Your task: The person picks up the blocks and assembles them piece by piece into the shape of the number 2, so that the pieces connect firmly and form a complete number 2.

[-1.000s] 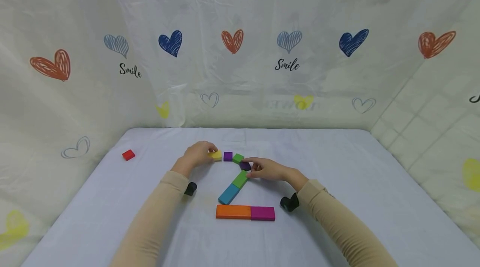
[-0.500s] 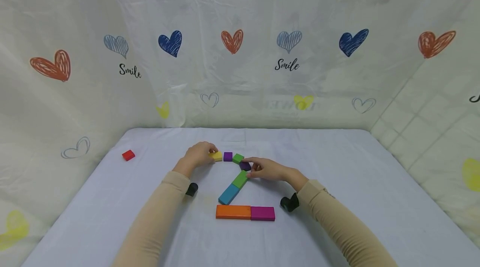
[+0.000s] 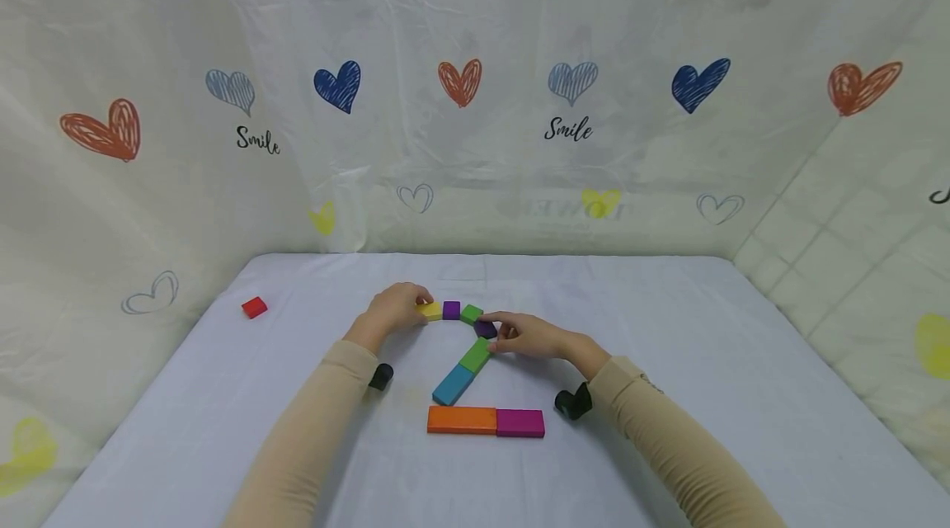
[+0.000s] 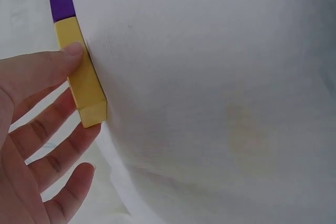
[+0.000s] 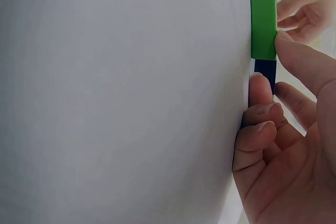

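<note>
My left hand (image 3: pixel 391 309) pinches a yellow block (image 4: pixel 86 85) with the thumb on top and fingers at its far side. Its end touches a purple block (image 3: pixel 451 310), followed by a small green block (image 3: pixel 471 313) and a dark purple block (image 3: pixel 486 328). My right hand (image 3: pixel 533 336) rests at the curve's right side. Its forefinger touches near the dark purple block, and its thumb touches the end of a longer green block (image 5: pixel 263 17); the other fingers curl beside them. A blue block (image 3: pixel 453 385) continues the line downward.
An orange block (image 3: pixel 462 420) and a magenta block (image 3: pixel 520 422) lie end to end nearer the body. A red block (image 3: pixel 255 308) sits apart at the far left of the white-covered table (image 3: pixel 668 305). A patterned curtain (image 3: pixel 475 157) hangs behind.
The left hand has slid the yellow block slightly right, closing the small gap to the purple block. The right hand has kept its place.
</note>
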`<state>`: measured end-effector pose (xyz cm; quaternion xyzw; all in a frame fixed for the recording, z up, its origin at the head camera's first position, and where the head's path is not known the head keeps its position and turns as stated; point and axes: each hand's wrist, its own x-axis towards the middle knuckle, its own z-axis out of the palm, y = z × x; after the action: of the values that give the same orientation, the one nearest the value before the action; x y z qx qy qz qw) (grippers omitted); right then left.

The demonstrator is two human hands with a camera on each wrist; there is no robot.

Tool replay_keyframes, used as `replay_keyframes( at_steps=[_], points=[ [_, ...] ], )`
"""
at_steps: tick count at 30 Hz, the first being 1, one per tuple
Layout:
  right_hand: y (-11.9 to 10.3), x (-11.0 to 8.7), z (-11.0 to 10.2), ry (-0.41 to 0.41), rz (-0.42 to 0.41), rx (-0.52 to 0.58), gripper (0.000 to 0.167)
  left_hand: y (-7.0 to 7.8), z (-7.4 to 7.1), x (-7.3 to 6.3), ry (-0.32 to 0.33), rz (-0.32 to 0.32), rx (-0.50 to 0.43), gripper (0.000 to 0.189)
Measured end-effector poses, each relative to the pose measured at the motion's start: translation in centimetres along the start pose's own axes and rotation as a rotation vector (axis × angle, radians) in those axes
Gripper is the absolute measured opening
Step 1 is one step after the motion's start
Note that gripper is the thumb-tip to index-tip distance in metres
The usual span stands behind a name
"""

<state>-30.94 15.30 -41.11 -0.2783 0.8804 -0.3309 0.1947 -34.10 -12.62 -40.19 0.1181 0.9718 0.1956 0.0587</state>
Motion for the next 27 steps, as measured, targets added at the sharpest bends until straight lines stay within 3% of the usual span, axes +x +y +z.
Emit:
replay_keyframes(
  at_steps=[27],
  points=[
    [0.11,0.20,-0.01,-0.002,0.012,0.014,0.058,-0.07,0.29,0.32,0.003,0.004,0.020,0.032]
  ],
)
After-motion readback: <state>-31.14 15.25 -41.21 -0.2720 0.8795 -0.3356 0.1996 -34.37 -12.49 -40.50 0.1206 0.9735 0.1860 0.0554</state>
